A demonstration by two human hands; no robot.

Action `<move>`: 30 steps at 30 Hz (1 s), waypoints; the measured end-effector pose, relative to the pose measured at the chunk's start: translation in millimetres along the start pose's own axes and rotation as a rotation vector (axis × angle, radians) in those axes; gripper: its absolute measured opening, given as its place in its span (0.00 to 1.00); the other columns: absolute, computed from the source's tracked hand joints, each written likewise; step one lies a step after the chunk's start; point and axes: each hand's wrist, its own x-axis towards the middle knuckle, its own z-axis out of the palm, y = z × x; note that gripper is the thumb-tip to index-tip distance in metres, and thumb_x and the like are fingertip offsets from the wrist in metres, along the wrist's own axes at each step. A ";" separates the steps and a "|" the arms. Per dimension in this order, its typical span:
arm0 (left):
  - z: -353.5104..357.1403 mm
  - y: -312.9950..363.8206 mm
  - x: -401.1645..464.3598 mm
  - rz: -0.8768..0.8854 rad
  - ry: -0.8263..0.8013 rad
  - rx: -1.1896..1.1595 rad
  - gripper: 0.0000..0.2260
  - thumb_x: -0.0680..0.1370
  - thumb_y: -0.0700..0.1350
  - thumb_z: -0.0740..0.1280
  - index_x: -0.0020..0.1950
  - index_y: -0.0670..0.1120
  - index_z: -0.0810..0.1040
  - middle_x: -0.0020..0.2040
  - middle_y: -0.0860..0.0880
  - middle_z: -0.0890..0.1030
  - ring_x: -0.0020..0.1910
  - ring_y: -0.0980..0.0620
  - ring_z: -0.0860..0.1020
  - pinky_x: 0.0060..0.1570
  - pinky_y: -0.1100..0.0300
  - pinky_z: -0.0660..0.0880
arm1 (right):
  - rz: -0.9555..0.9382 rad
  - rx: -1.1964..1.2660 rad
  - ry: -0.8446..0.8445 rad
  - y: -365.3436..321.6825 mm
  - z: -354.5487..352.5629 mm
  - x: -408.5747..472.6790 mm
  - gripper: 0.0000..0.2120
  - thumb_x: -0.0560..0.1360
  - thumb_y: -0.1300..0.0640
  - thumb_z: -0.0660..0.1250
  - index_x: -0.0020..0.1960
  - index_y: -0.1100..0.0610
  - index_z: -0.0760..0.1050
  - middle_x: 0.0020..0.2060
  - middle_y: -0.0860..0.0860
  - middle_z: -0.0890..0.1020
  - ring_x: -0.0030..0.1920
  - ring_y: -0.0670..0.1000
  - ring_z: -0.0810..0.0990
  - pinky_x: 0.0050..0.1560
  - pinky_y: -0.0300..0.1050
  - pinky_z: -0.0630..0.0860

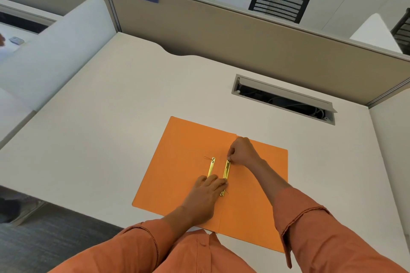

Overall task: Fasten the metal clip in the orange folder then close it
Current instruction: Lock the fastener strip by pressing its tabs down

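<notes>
On open flat orange paper folder [190, 162] | right hand [240, 150] pinching gold metal clip bar [226, 169] top; left hand [205, 193] fingers flat, pressing its lower end | press down evenly.

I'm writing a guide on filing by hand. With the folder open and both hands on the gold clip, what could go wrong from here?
1. The loose gold bar lies apart beside the clip; the left hand could nudge it away.
2. The thin prongs look bent; the right hand fingers might get pricked.
3. The orange folder overhangs the desk edge and may slide.
</notes>
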 end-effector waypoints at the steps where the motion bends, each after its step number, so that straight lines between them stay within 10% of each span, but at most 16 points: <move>1: 0.3 0.1 0.0 -0.001 0.002 0.003 0.32 0.70 0.41 0.67 0.76 0.48 0.73 0.75 0.52 0.73 0.72 0.47 0.68 0.70 0.49 0.63 | 0.045 0.073 -0.003 2.4 -1.5 0.1 0.04 0.67 0.66 0.81 0.39 0.60 0.88 0.34 0.53 0.87 0.38 0.50 0.86 0.46 0.46 0.84; 18: -5.7 -6.2 3.9 -0.001 0.040 -0.114 0.31 0.75 0.36 0.60 0.78 0.49 0.70 0.77 0.53 0.71 0.75 0.47 0.64 0.73 0.50 0.59 | 0.415 0.777 -0.002 10.9 -5.6 -17.1 0.09 0.67 0.74 0.79 0.45 0.68 0.85 0.36 0.61 0.86 0.28 0.53 0.82 0.28 0.43 0.80; 23: -12.8 -13.9 12.0 0.013 0.031 -0.171 0.29 0.75 0.34 0.60 0.75 0.50 0.75 0.73 0.53 0.75 0.74 0.47 0.68 0.72 0.51 0.64 | 0.499 0.863 0.146 23.6 15.4 -52.2 0.06 0.72 0.67 0.77 0.40 0.62 0.82 0.37 0.59 0.85 0.26 0.52 0.79 0.27 0.42 0.78; 30: -15.8 -26.4 23.4 0.033 0.044 -0.223 0.26 0.72 0.32 0.61 0.65 0.50 0.83 0.63 0.53 0.82 0.66 0.49 0.75 0.64 0.48 0.74 | 0.601 1.089 -0.087 6.8 55.3 -106.1 0.13 0.75 0.55 0.78 0.47 0.65 0.81 0.36 0.60 0.86 0.29 0.53 0.84 0.31 0.45 0.83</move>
